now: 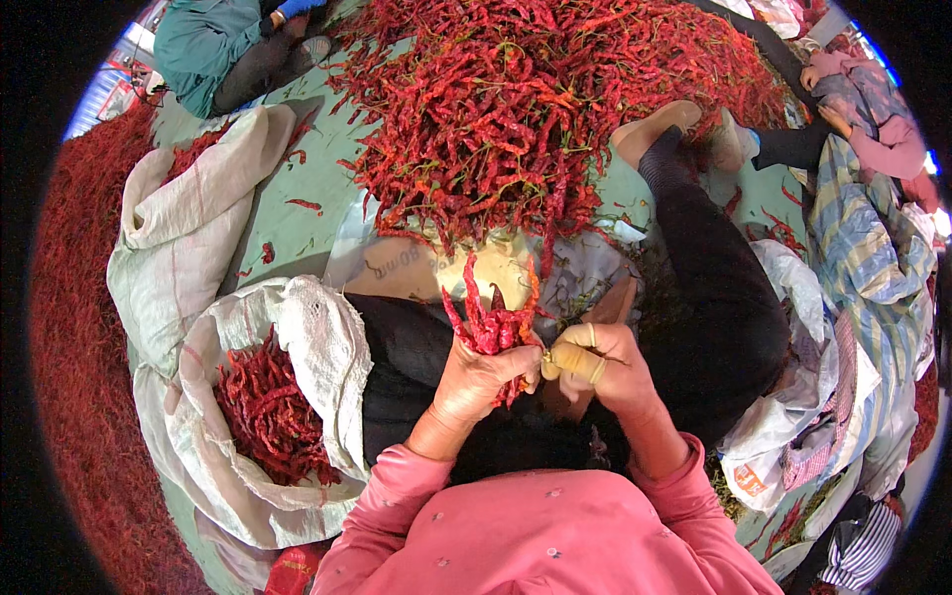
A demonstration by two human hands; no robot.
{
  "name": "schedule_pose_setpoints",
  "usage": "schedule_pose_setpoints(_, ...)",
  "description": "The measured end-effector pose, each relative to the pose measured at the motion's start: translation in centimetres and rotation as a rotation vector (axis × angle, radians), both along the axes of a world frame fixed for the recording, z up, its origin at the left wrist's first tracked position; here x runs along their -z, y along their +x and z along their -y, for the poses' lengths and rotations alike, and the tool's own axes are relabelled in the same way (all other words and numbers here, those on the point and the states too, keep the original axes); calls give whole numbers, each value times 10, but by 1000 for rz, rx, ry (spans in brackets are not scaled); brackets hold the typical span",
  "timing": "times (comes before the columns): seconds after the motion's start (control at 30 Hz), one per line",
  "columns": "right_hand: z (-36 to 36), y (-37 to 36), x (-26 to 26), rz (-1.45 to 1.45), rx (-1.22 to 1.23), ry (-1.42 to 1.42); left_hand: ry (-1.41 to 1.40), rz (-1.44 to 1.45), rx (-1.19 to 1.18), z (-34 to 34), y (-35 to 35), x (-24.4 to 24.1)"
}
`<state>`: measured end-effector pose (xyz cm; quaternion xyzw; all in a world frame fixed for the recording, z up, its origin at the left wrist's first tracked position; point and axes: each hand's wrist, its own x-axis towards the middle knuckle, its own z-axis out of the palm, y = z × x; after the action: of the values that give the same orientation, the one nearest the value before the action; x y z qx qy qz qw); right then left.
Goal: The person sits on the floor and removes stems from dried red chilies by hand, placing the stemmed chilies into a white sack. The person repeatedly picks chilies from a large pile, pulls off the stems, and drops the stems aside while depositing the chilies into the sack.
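My left hand (480, 375) is closed around a bunch of dried red chili peppers (497, 327), whose tips stick up and out past the fingers. Pale yellow finger covers sit on the fingers of my right hand (606, 364). Its thumb and forefinger pinch what looks like a chili stem (549, 357), right beside my left thumb. Both hands are above my lap. Before me lies a large heap of red chili peppers (506, 126), many with green stems. On my left, an open white woven sack (327, 372) has more chilies (271, 416) inside.
Another white woven sack (186, 201) stands farther left, with a wide spread of chilies (89, 357) behind it. Two people (201, 52) (870, 111) sit across the heap. Plastic bags (788, 312) and a striped sack (855, 223) lie right. Stray chilies (303, 203) dot the green floor (297, 175).
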<state>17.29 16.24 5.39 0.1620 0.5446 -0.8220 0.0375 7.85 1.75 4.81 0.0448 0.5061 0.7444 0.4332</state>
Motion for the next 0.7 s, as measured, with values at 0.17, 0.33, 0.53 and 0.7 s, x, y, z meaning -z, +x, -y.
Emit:
schedule_pose_setpoints(0.17,-4,-4,6,49,-10,48,-116,-87,105,6,-5,-1)
schedule_pose_setpoints(0.33,3,-6,4,237,54,-256,-256,-509,151,12,-5,7)
schedule_pose_setpoints(0.53,12,-10,8,384,70,-428,-317,-662,131,18,3,18)
schedule_pose_setpoints(0.7,15,-9,11,329,92,-481,-226,-213,103,18,2,5)
